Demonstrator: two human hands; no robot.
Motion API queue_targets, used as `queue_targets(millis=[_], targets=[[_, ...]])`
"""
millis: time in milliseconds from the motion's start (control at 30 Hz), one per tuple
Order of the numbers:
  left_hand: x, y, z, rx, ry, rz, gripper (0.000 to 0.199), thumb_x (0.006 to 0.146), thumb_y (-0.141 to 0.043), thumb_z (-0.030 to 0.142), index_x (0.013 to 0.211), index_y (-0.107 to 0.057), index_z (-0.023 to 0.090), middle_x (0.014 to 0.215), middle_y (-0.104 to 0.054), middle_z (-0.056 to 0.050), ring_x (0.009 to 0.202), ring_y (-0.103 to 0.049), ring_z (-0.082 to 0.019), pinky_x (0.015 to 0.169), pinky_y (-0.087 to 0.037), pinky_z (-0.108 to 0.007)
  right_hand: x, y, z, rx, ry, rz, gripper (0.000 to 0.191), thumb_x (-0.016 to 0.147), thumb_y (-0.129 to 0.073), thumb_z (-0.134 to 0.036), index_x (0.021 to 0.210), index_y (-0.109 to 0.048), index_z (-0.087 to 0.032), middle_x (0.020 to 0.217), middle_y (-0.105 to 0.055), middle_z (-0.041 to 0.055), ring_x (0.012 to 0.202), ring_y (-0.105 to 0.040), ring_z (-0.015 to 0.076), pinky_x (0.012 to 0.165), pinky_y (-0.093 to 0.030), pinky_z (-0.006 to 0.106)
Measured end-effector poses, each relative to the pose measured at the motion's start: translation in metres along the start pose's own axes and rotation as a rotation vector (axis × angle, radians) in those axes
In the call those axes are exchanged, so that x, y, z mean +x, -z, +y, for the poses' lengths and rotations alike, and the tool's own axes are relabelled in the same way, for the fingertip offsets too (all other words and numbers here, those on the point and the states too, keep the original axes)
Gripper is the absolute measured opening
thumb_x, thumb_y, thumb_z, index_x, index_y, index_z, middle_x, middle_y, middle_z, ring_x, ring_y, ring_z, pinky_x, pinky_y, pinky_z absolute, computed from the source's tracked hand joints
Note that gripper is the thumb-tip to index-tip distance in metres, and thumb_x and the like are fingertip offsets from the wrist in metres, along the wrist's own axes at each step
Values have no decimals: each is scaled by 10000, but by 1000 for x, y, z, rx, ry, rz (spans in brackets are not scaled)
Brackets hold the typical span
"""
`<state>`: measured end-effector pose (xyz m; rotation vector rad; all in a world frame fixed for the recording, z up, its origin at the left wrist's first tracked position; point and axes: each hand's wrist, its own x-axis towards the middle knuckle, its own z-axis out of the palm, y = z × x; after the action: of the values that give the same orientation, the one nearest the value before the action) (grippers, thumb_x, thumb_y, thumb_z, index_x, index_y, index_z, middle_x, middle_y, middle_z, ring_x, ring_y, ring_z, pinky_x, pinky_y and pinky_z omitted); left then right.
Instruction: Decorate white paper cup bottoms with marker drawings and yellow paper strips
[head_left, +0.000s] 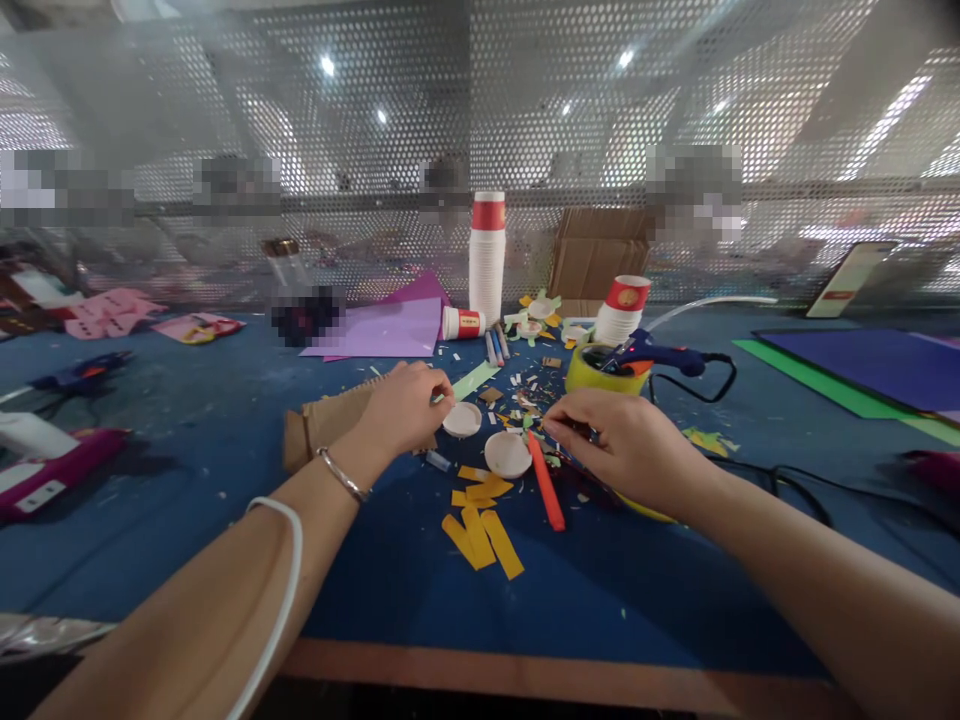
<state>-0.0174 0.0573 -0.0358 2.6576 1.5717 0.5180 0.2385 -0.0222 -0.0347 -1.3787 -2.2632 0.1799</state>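
My left hand (411, 405) is closed with curled fingertips beside a small white paper disc (462, 419). Whether it holds anything is hidden. Across from it, my right hand (622, 440) has thumb and fingers drawn together above and right of an orange marker (547, 485); anything between them is too small to make out. A second white disc (508, 454) lies between the hands, close to the marker's upper end. Several yellow paper strips (480, 535) are spread on the table just in front. Cardboard (330, 425) lies partly under my left forearm and wrist.
A glue gun (660, 355) rests on a yellow tape roll (581, 372) beyond my right hand, its cable trailing right. Stacked paper cups (487, 265) stand at the back near purple sheets (382, 328). Paper scraps litter the middle. Blue and green sheets (862, 370) lie right.
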Motion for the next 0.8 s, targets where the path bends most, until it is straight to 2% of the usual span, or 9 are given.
queue_targets(millis=[100,200,300,400,500,567,700,800], targets=[[2,0,-3,-1,5,21,191,852,-552,284,806,-707,181,858,-674,-93,884,-593,-263,845,-458,-404,0,0,0,18,14,41,196,960,-497,-252,894,-668,-182,860,-682,50,796,-621,185,701,-444,291],[3,9,-7,-12,41,102,205,875,-519,276,789,-678,179,868,-677,-94,855,-594,-245,836,-465,-395,-1,0,1,43,18,151,171,957,-513,-248,920,-669,-189,872,-693,42,780,-624,173,692,-449,281],[2,21,-10,-43,83,171,188,880,-504,248,793,-654,176,882,-691,-86,804,-591,-219,809,-477,-383,-1,2,1,60,-2,280,170,957,-532,-263,863,-657,-197,804,-681,23,705,-610,153,657,-443,267],[2,28,-14,-80,116,223,172,876,-504,231,852,-661,167,923,-712,-86,811,-605,-209,791,-488,-361,-2,4,3,60,-35,376,198,956,-546,-283,799,-633,-201,714,-651,7,653,-598,147,641,-436,265],[2,28,-18,-117,160,282,209,888,-483,229,959,-666,158,1007,-715,-103,856,-619,-210,795,-491,-351,-1,6,3,45,-54,407,192,953,-551,-283,803,-640,-203,714,-658,9,654,-602,153,634,-430,270],[3,24,-21,-128,171,256,210,879,-491,230,963,-671,163,1012,-721,-102,856,-626,-213,793,-489,-350,0,6,3,42,-46,396,192,952,-551,-279,801,-643,-203,714,-657,8,648,-597,151,631,-427,270],[5,13,-23,-118,140,120,171,845,-530,249,839,-689,184,898,-740,-79,788,-640,-212,738,-484,-326,-1,7,3,42,-34,400,187,950,-554,-277,802,-644,-206,722,-661,6,649,-597,149,634,-428,272],[3,13,-23,-110,137,52,199,847,-520,275,835,-696,183,878,-741,-78,762,-639,-208,699,-468,-317,-1,7,4,43,-33,398,186,948,-549,-282,805,-642,-208,742,-672,13,669,-611,158,636,-432,275]])
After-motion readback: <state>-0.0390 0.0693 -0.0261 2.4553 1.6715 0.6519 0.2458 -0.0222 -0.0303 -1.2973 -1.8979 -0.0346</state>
